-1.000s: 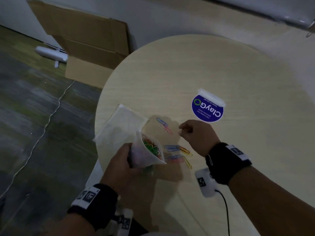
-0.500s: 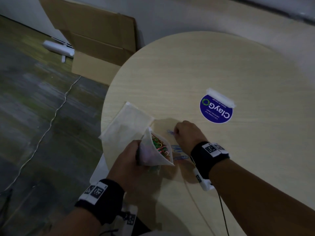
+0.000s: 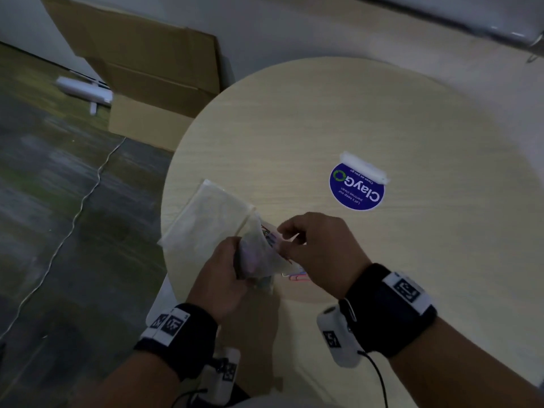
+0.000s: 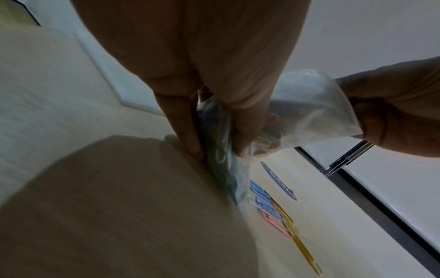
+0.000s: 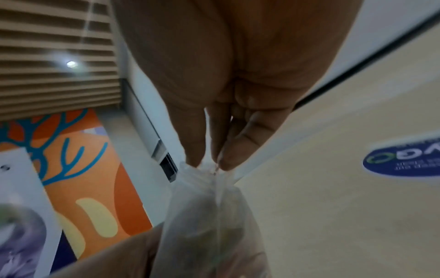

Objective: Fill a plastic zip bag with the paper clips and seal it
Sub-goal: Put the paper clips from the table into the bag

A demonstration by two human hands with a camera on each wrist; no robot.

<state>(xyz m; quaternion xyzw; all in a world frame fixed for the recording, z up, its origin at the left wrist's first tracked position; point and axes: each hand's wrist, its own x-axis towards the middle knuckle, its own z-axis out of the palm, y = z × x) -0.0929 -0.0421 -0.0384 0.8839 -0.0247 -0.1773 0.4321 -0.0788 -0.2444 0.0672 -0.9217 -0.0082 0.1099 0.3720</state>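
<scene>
My left hand [image 3: 237, 262] grips a clear plastic zip bag [image 3: 259, 254] upright just above the near left part of the round table [image 3: 323, 113]. Coloured paper clips show inside it. In the left wrist view its thumb and fingers [image 4: 188, 143] squeeze the bag's lower part [image 4: 309, 105]. My right hand [image 3: 284, 235] is at the bag's mouth; in the right wrist view its fingertips [image 5: 209, 165] pinch what looks like a thin reddish clip over the opening [image 5: 209, 216]. Several loose paper clips [image 3: 297, 276] [image 4: 273, 212] lie on the table under my right palm.
A stack of empty clear bags [image 3: 206, 219] lies at the table's left edge beside my left hand. A round blue sticker [image 3: 357, 187] is fixed mid-table. Cardboard boxes [image 3: 153, 83] stand on the floor beyond the table's left side.
My right hand went down to the loose clips on the table, then came back up and left to the bag's mouth. My left hand kept hold of the bag.
</scene>
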